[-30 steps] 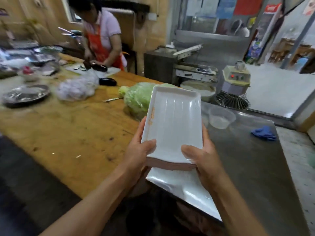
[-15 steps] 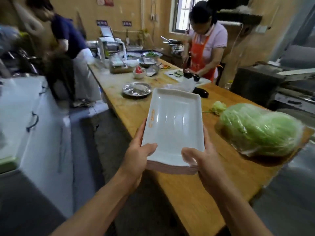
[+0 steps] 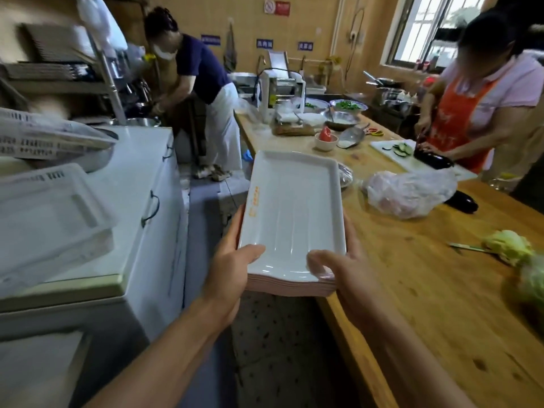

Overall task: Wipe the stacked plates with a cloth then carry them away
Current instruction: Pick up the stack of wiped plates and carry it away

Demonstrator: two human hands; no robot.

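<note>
Fingers under plate stack (image 3: 291, 285) hidden, crates (image 3: 50, 219) blurred, cabbage (image 3: 530, 278) cut off

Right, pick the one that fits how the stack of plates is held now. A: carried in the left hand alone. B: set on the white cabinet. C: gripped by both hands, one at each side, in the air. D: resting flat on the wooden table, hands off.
C: the left hand and right hand each grip a side of the stack of plates, held up beside the wooden table.

Daylight from window (image 3: 435, 28); dim interior, blurred, warped edges.
</note>
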